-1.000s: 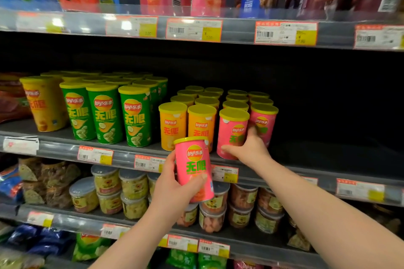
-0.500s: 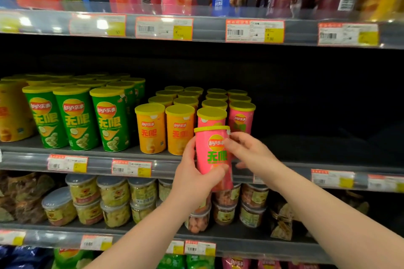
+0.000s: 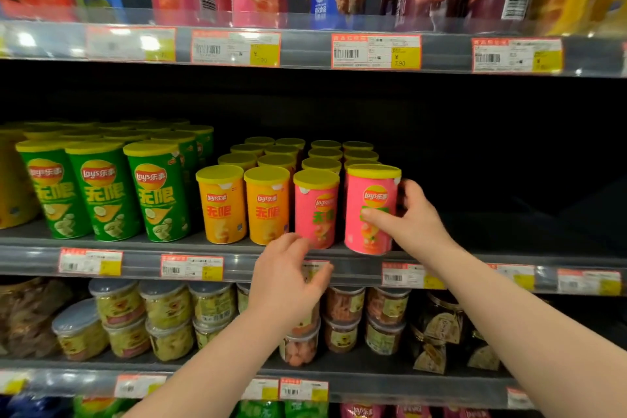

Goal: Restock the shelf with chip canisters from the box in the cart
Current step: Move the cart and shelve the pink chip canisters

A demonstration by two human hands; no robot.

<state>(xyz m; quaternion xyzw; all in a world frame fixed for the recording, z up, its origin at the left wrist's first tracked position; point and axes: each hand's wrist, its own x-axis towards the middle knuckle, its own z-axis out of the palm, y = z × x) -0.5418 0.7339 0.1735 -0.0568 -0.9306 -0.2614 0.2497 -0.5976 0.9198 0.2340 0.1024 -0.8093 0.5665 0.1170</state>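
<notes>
Gripping a pink canister [image 3: 371,210] at the front edge of the shelf [image 3: 142,261], the right hand [image 3: 412,220] curls around it; the left hand [image 3: 288,278] hangs empty, fingers loose.

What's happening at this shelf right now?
A person is stocking chip canisters on the middle shelf. Their right hand grips a pink canister at the shelf's front edge, just right of a second pink canister, with orange canisters and green canisters further left. The left hand hovers open below, holding nothing. Whether the gripped canister is fully set down is unclear.
</notes>
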